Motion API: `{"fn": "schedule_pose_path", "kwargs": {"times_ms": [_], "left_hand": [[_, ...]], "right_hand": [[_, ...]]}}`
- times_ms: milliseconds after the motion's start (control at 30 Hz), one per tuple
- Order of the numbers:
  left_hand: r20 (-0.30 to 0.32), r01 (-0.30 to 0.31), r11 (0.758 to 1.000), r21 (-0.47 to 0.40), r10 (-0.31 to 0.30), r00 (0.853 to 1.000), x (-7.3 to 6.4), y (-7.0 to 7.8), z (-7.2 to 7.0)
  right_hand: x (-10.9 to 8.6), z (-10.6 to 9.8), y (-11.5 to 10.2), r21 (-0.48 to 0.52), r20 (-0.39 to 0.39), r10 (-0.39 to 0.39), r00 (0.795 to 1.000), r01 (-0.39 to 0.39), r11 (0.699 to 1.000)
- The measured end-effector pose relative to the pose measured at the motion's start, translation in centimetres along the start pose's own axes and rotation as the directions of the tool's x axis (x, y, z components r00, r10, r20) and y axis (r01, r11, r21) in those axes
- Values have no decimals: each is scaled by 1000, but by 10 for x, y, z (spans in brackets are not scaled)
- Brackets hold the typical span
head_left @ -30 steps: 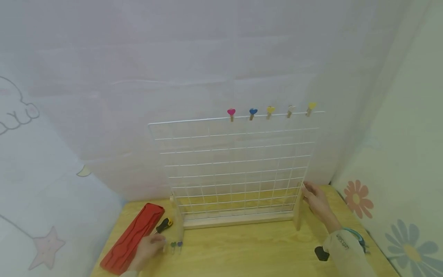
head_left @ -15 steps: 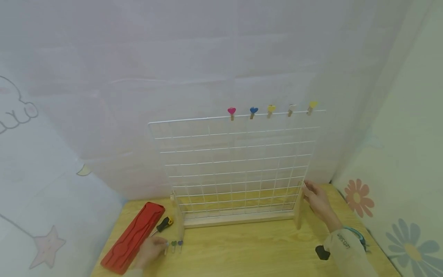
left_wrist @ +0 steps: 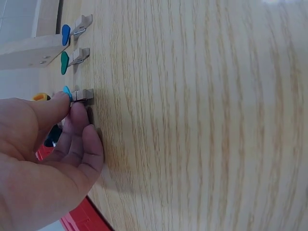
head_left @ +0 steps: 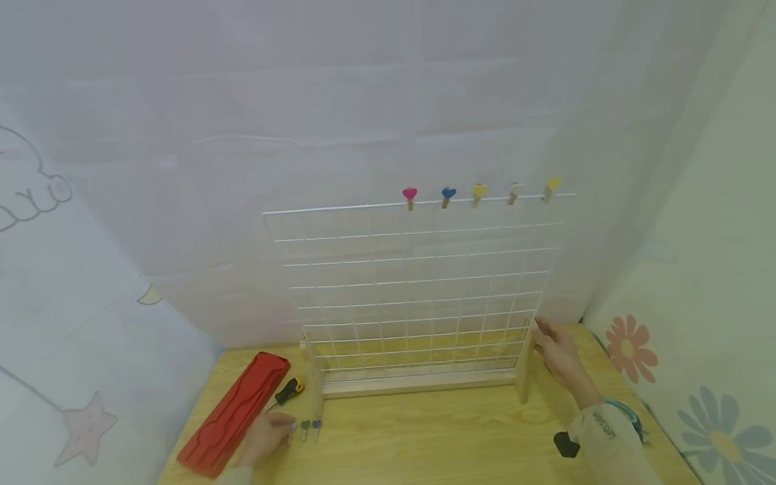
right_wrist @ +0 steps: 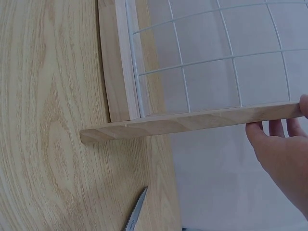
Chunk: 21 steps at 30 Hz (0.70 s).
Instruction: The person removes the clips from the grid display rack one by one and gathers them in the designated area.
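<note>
At the table's left front, my left hand [head_left: 267, 436] pinches a small wooden clothespin with a light-blue heart [left_wrist: 68, 92] between thumb and forefinger. Beside it in a row lie a clothespin with a green heart [head_left: 305, 425] and one with a dark-blue heart [head_left: 316, 424]. My right hand [head_left: 559, 353] grips the upper part of the wooden side post [right_wrist: 202, 121] of a stand, its fingers around the outer edge. A white wire grid [head_left: 418, 283] rises from this stand, and several heart clothespins [head_left: 448, 195] are clipped along its top wire.
A red tray [head_left: 233, 414] lies at the left edge, with a black-and-yellow screwdriver [head_left: 287, 391] between it and the stand. Near the right sleeve are a black piece [head_left: 566, 444] and a teal curved object [head_left: 627, 414]. A serrated blade [right_wrist: 136, 208] shows in the right wrist view.
My left hand has shifted slightly right, bringing the light-blue heart clothespin closer to the green one. The right hand has stayed on the post.
</note>
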<state>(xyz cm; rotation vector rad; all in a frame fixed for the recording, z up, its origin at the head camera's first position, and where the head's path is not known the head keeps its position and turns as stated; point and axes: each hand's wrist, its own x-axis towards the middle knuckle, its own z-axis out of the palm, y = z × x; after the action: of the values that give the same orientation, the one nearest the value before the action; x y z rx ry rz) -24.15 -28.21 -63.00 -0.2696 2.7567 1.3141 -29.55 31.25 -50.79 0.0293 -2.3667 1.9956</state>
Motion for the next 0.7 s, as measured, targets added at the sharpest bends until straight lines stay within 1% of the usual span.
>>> {"fn": "schedule_pose_path", "kwargs": {"times_ms": [133, 233, 267, 300, 400, 533, 633, 700], "left_hand": [[-3, 12, 999, -37, -12, 1000, -1, 2, 0], [-11, 11, 999, -51, -12, 1000, -4, 8, -2], [-16, 21, 998, -61, -22, 1000, -6, 10, -3], [-17, 26, 997, -75, -27, 999, -7, 13, -4], [-29, 35, 998, -55, -37, 999, -10, 21, -10], [-56, 37, 998, -58, -41, 998, -12, 37, -20], [-66, 32, 989, -142, -42, 997, -10, 52, -28], [-56, 22, 977, -213, -34, 998, -9, 65, -35]], "right_hand": [[0, 0, -1, 12, 8, 5, 1000, -5, 1000], [-1, 0, -2, 16, 9, 12, 1000, -12, 1000], [-1, 0, -2, 19, 10, 12, 1000, -13, 1000], [-2, 0, -2, 17, 8, 12, 1000, -12, 1000], [-2, 1, -2, 12, 3, 9, 1000, -9, 1000], [-2, 2, -3, -2, -6, 4, 1000, -4, 1000], [-2, 1, -3, -11, -13, -2, 1000, 2, 1000], [-2, 1, -4, -16, -15, -5, 1000, 5, 1000]]}}
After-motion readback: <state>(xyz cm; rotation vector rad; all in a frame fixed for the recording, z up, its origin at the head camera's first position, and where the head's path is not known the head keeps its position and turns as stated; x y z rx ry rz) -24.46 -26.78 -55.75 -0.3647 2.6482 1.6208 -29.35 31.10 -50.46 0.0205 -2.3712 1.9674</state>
